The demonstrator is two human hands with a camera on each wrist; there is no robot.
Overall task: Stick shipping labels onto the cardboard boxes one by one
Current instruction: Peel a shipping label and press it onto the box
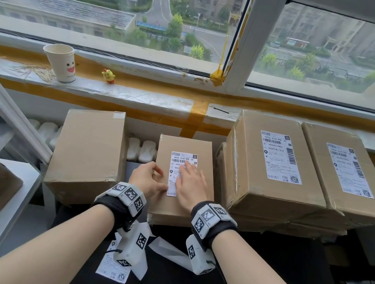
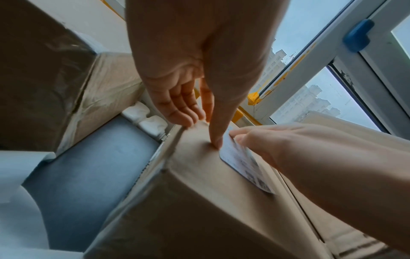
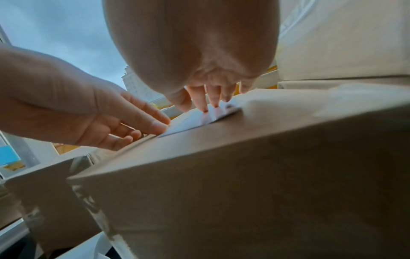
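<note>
Label pressed flat on the middle box, long axis running away from the person.

The shipping label (image 1: 181,174) on the cardboard box (image 1: 207,150) is pressed by the right hand (image 1: 190,185), fingers straight; the left hand (image 1: 148,178), loosely curled, touches its left edge, so smoothing would likely proceed lengthwise.

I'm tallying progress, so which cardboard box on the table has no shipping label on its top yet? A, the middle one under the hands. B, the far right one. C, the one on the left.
C: the left box has a bare top, while the middle box carries the label under both hands, and the far right box is labelled.
</note>
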